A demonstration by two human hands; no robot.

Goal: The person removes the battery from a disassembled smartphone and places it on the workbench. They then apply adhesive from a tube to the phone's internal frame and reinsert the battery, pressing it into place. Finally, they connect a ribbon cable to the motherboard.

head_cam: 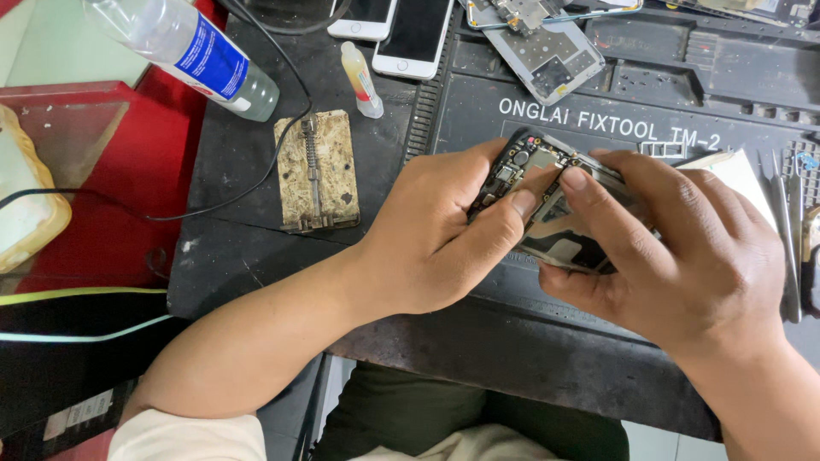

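Bare metal and circuitry: we hold an opened phone between both hands.

Our left hand clasps its left edge, thumb pressing on the board; our right hand grips the right side, forefinger on top. It hovers just above the dark repair mat. Farther off lie a worn metal jig, a glue bottle and two white phones.

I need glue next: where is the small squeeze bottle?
The small squeeze bottle lies at upper centre on the dark mat, between the plastic water bottle and the white phones.
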